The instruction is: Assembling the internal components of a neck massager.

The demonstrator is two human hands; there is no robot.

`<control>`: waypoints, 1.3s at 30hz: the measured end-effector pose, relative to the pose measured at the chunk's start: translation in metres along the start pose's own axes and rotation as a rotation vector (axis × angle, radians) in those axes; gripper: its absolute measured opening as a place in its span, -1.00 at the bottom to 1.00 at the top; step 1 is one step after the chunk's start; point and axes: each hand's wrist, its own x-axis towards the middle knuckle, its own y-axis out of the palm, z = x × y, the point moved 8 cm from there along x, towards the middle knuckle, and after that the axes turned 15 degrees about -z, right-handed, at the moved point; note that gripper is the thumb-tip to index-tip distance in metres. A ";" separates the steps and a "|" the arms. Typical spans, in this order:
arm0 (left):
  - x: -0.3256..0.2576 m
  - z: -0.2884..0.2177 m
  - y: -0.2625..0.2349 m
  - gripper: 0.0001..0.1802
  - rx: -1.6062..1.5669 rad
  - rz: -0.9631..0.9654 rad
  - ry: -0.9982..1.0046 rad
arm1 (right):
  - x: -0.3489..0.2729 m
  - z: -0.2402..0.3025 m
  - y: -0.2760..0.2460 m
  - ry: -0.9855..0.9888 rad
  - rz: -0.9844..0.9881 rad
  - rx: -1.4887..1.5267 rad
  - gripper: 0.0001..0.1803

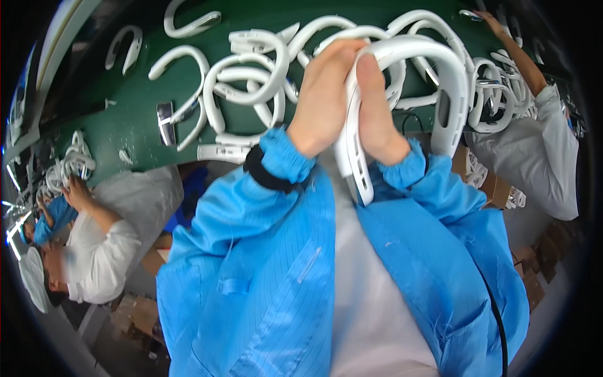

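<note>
Hands (326, 94) (377, 113) closed around white U-shaped housing (433, 69) (grip apparently firm).

U-shaped shells (251, 81) lie heaped across the middle of the table (138, 119), with more piled at its right end and single ones toward its left end; a flat metal piece (166, 122) lies near its front edge.

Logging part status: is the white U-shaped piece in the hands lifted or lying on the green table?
Lifted: both hands, left hand and right hand, grip the white U-shaped piece.

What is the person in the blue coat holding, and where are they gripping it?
Both hands, left and right, grip a white U-shaped plastic piece along one arm, near the bend.
</note>
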 end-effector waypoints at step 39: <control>-0.020 0.046 0.007 -0.43 -0.445 0.110 -0.872 | -0.009 -0.039 -0.005 0.305 0.157 -0.059 -0.24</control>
